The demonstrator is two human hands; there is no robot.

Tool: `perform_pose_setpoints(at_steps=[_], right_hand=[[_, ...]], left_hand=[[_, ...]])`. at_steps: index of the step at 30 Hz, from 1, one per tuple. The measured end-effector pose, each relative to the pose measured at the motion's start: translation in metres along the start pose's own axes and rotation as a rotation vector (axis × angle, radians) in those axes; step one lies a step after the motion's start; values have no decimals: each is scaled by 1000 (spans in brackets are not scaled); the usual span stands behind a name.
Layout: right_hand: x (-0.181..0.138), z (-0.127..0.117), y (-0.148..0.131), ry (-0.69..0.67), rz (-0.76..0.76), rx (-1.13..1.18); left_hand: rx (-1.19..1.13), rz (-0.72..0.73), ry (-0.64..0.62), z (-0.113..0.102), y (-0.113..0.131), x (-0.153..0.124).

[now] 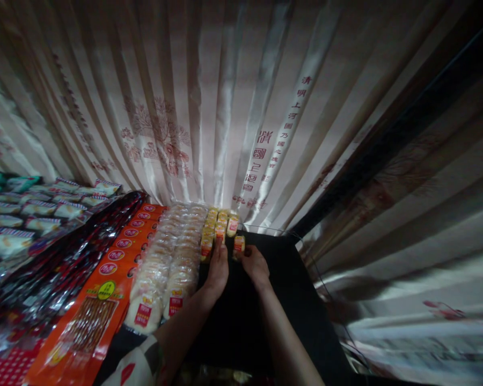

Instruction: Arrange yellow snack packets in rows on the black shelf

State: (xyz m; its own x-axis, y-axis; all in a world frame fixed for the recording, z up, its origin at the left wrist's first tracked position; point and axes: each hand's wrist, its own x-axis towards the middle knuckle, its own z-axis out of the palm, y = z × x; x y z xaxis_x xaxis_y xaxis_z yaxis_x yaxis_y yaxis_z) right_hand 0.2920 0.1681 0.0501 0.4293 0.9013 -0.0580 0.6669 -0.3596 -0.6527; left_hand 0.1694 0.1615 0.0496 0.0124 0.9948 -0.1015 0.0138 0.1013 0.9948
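Note:
My right hand (255, 264) pinches a small yellow snack pack (239, 244) with a red-and-white label, at the right of the rows. My left hand (218, 268) lies against the front of the similar yellow packs (220, 231), its fingers stretched forward; its far fingers are partly hidden. These packs stand in short rows on a black surface (235, 316). Left of them run two long rows of round white crackers in clear wrappers (177, 257), with red labels at the near end.
Farther left are overlapping orange snack bags (100, 300), dark shiny packets (64, 262) and white-and-blue packets (40, 209). A pleated printed curtain (209, 107) hangs behind. A dark bar (370, 145) slants up right, and a thin cord (326, 284) runs along the right edge.

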Motion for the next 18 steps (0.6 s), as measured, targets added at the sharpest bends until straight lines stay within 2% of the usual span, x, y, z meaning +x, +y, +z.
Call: perform_pose_setpoints(at_steps=[5, 7, 12, 18], right_hand=[[0, 5, -5, 18, -32, 267], [4, 8, -12, 52, -59, 306], [22, 16, -28, 171, -107, 222], [34, 29, -30, 123, -156, 76]], left_hand=[[12, 4, -7, 1, 0, 0], [-3, 16, -8, 0, -1, 0], [-27, 33, -3, 1, -5, 2], [-48, 36, -12, 1, -6, 0]])
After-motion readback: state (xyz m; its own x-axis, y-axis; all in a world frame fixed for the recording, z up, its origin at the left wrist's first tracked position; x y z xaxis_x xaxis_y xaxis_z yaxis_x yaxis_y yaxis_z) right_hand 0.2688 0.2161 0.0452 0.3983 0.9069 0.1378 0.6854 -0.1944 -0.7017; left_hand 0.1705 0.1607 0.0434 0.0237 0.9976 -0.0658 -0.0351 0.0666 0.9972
